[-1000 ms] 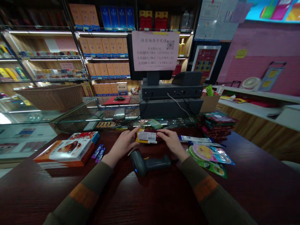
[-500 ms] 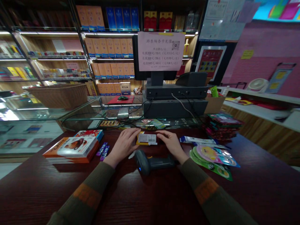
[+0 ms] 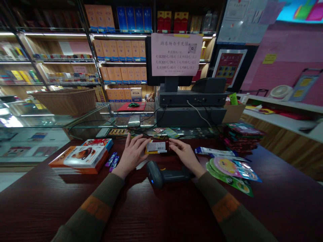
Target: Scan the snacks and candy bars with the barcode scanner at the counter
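Note:
A small red and yellow packet (image 3: 156, 147) with a white label lies flat on the dark wooden counter (image 3: 161, 208). My left hand (image 3: 133, 153) rests at its left end with fingers spread, fingertips touching the packet. My right hand (image 3: 185, 154) pinches its right end between thumb and fingers. Just in front of the hands lies a dark barcode scanner (image 3: 166, 174) with a blue light, on its side.
Flat orange boxes (image 3: 79, 158) and purple sticks (image 3: 112, 160) lie left. Colourful round packets (image 3: 230, 169) and a dark stack of packets (image 3: 242, 132) lie right. Behind stand a cash register (image 3: 190, 107) with a notice, a glass counter (image 3: 101, 122), a wicker basket (image 3: 67, 101) and shelves.
The packet has been lowered from a slight lift to lie flatter and a little further away on the counter; both hands moved with it and my left fingers spread.

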A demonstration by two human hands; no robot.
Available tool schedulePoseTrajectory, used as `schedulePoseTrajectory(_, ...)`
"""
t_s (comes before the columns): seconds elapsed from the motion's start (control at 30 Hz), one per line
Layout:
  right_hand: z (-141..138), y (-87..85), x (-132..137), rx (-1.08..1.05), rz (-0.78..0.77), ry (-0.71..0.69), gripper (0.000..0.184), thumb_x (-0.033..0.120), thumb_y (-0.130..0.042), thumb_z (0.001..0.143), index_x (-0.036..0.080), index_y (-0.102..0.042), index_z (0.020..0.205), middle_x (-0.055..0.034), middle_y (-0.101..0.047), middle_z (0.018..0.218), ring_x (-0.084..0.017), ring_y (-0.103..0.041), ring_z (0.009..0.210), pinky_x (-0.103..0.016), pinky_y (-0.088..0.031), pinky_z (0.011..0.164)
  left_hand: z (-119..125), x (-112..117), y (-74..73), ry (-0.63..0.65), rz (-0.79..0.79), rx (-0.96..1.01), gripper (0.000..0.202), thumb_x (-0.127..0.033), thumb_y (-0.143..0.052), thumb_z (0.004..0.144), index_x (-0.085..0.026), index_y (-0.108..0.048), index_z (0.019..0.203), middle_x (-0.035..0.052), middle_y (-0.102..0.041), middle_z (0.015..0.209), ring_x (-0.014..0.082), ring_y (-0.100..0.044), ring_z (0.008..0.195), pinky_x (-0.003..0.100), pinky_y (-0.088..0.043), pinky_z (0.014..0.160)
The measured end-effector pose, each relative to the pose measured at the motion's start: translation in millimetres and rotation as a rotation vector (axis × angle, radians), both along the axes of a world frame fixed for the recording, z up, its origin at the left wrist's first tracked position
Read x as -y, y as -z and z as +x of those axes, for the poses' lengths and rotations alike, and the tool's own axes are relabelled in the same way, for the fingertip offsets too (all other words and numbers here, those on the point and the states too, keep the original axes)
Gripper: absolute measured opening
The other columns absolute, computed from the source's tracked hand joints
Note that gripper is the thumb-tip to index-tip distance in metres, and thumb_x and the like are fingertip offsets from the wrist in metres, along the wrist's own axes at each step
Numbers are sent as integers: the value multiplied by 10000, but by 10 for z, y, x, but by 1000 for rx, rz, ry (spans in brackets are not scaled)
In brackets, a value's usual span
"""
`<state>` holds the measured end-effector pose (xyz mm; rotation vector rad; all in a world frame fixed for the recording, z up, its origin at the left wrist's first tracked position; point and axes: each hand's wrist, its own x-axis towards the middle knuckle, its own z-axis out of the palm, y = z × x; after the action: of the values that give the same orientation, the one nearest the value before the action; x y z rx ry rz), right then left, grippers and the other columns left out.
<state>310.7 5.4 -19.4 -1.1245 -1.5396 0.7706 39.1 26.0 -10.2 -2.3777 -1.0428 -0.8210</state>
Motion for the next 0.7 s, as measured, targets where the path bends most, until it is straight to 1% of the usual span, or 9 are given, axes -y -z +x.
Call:
schedulePoseTrajectory(0.1,13,-63,90,83,37,-50,439,391,-603,909,229,-640,1316,-73,-739,1214,-234,-689,1113,-412,-520,998,-74,-19,5,-22,29,16,605,-308,-652,872,-269,-496,1455,76,-664,1296,313,-488,1355,618,-61,1262)
schedulePoseTrajectory(0.2,62,-140,233,282,108,-99,378,403,-620,919,250,-675,1260,-70,-728,1225,-242,-651,1168,-441,-464,1065,-181,-45,10,-53,46,36,600,-310,-640,882,-277,-487,1461,76,-655,1311,312,-477,1368,616,-64,1261)
schedulePoseTrajectory(0.27,97,-180,343,451,122,-199,396,436,-679,888,262,-685,1244,-69,-700,1276,-260,-602,1228,-457,-423,1099,-261,-59,10,-78,49,43,591,-304,-642,879,-273,-496,1451,81,-655,1309,318,-478,1365,621,-67,1257)
schedulePoseTrajectory(0.3,109,-191,395,526,110,-247,469,474,-728,848,267,-675,1265,-73,-687,1293,-275,-580,1248,-467,-406,1109,-301,-64,10,-88,51,46,588,-302,-645,876,-268,-501,1445,84,-656,1305,320,-483,1360,623,-69,1255)
schedulePoseTrajectory(0.33,115,-197,441,591,87,-288,586,515,-771,801,271,-642,1318,-80,-670,1316,-289,-561,1265,-474,-395,1113,-339,-69,11,-97,52,47,586,-300,-648,874,-263,-504,1441,86,-657,1303,321,-486,1356,624,-72,1253)
schedulePoseTrajectory(0.43,102,-181,532,733,49,-351,904,585,-860,657,249,-536,1431,-111,-595,1404,-322,-508,1307,-484,-365,1128,-437,-83,27,-119,50,64,580,-309,-648,877,-258,-504,1436,88,-654,1309,316,-485,1357,622,-71,1252)
schedulePoseTrajectory(0.5,78,-159,556,795,59,-357,973,575,-886,612,217,-514,1436,-128,-573,1415,-329,-499,1304,-483,-343,1137,-483,-97,47,-133,47,77,581,-323,-647,880,-259,-501,1438,91,-648,1316,315,-481,1360,623,-60,1252)
schedulePoseTrajectory(0.57,53,-140,565,841,79,-340,932,524,-900,606,189,-533,1394,-132,-592,1366,-323,-513,1270,-476,-336,1130,-512,-112,69,-143,43,84,589,-325,-650,876,-256,-501,1441,96,-644,1320,316,-482,1359,624,-52,1253)
schedulePoseTrajectory(0.7,10,-125,589,895,114,-315,688,398,-857,676,175,-591,1270,-106,-644,1222,-291,-562,1157,-437,-380,1048,-540,-131,91,-145,36,88,595,-312,-650,869,-251,-504,1443,103,-644,1315,317,-477,1362,630,-59,1250)
